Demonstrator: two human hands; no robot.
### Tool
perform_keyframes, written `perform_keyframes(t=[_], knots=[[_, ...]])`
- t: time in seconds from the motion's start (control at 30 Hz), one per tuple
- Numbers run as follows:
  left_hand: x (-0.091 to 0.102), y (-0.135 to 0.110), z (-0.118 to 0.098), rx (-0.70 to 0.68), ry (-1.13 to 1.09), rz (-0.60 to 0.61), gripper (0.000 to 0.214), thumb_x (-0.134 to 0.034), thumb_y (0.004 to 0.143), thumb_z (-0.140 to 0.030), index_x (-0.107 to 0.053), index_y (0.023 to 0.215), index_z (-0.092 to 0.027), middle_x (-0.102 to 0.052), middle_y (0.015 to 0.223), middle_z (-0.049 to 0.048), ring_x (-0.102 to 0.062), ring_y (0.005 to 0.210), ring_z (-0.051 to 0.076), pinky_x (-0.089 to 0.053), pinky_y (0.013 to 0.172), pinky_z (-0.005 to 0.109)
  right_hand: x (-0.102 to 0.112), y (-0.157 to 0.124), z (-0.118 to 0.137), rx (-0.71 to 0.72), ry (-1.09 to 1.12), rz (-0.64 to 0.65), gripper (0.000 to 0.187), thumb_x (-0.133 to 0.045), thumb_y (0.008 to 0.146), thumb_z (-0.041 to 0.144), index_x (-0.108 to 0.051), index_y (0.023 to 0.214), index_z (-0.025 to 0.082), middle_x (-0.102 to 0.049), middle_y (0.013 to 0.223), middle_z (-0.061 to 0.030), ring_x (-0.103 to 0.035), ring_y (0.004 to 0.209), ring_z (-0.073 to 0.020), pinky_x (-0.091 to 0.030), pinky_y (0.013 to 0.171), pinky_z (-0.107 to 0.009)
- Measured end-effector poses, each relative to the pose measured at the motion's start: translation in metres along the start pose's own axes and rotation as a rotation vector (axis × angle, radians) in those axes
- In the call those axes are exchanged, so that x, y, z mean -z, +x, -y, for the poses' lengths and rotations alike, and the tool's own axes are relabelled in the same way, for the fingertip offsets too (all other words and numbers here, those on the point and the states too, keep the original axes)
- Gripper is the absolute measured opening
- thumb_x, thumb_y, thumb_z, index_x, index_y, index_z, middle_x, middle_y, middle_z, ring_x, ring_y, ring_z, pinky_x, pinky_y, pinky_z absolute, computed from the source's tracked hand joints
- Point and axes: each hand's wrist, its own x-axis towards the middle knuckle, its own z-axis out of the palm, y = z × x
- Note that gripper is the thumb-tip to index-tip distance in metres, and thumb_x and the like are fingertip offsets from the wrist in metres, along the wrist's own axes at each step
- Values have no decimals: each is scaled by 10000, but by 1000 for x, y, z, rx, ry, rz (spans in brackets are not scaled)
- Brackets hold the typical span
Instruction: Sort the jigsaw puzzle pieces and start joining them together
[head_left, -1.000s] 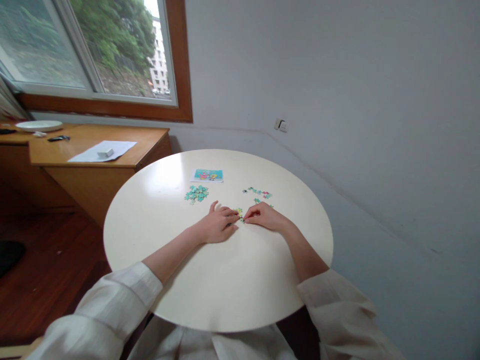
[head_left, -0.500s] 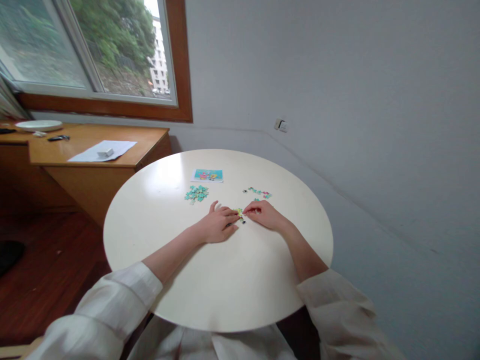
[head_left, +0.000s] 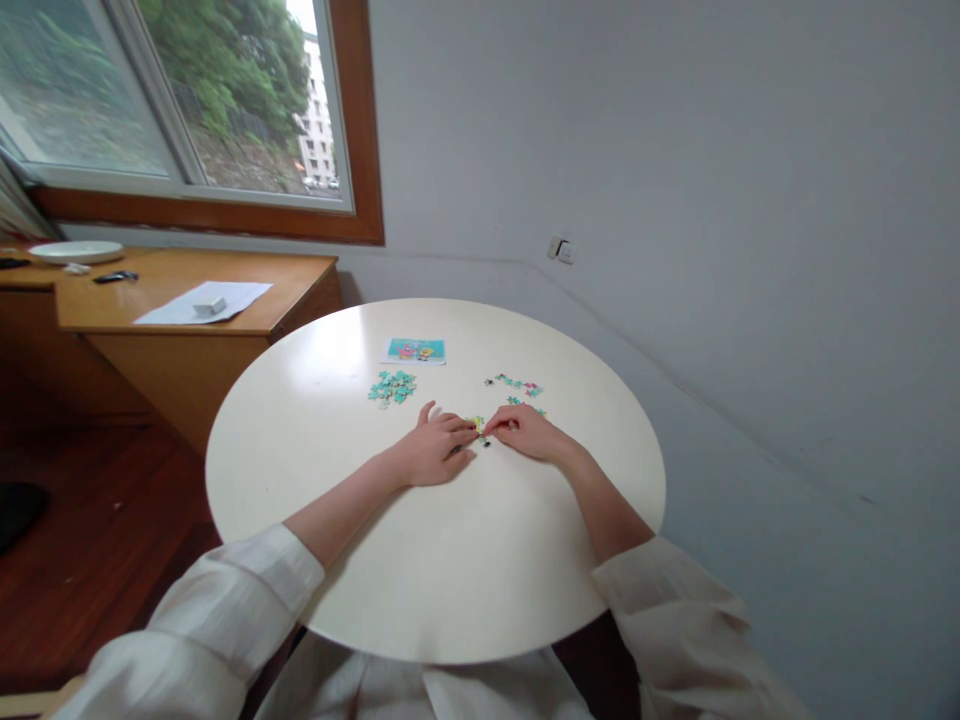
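Several joined yellow-green jigsaw puzzle pieces (head_left: 479,423) lie on the round white table (head_left: 427,560), between my two hands. My left hand (head_left: 439,448) rests flat on the table, fingers stretched out, with its fingertips on the left side of these pieces and covering part of them. From the right, my right hand (head_left: 525,432) reaches in with thumb and forefinger pinched together at the pieces' edge. Whatever is in that pinch is too small and hidden to name. A dark piece (head_left: 487,444) shows just below the fingertips.
A heap of turquoise puzzle pieces (head_left: 392,387) lies beyond my left hand, with a picture card (head_left: 415,351) behind it. Loose pieces (head_left: 514,382) are scattered past my right hand. A wooden desk (head_left: 300,285) stands at the left, by the window.
My right hand has shifted slightly left, its fingertips now against the joined pieces. My left hand has stayed in place.
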Motion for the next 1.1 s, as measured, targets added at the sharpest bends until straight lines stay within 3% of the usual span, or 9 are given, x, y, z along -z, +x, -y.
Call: perform_keyframes(t=[0.2,0.5,0.67,0.93,1.1], knots=[[-1,-1,0,-21,25,6,350,-408,881,-306,-550,1199,-270,-561,1268,93,-462,1188,268,-95,1035,655,0,2,-5,-17,15,-126,226,-485,728,139,-705,771,163,-670,789,-37,-537,701,-128,-410,677,-259],[-1,0,-1,-47,16,15,339,-432,863,-277,-581,1166,-283,-557,1276,78,-462,1187,270,-110,1037,639,-1,2,-9,-4,-15,-149,217,-510,744,142,-698,852,154,-644,843,-53,-559,758,-135,-442,753,-285],[-1,-1,-1,-59,4,13,323,-431,866,-287,-583,1151,-289,-558,1280,63,-445,1209,253,-113,1051,613,-3,-1,-11,34,-35,-100,259,-598,759,237,-679,990,153,-613,992,-84,-576,924,-170,-426,895,-340],[1,-4,15,55,-4,-101,344,-358,859,-201,-600,1101,-239,-589,1226,72,-480,1181,220,-141,1072,577,-2,-7,-5,52,-117,69,506,-698,707,379,-600,1187,249,-520,1284,-92,-457,1209,-251,-222,1085,-483],[-1,-6,29,103,-10,-110,319,-389,822,-185,-661,985,-216,-625,1161,80,-518,1134,234,-169,1082,568,-2,-6,-8,93,-116,121,490,-678,725,344,-602,1198,241,-523,1319,-85,-462,1225,-251,-275,1078,-440]])
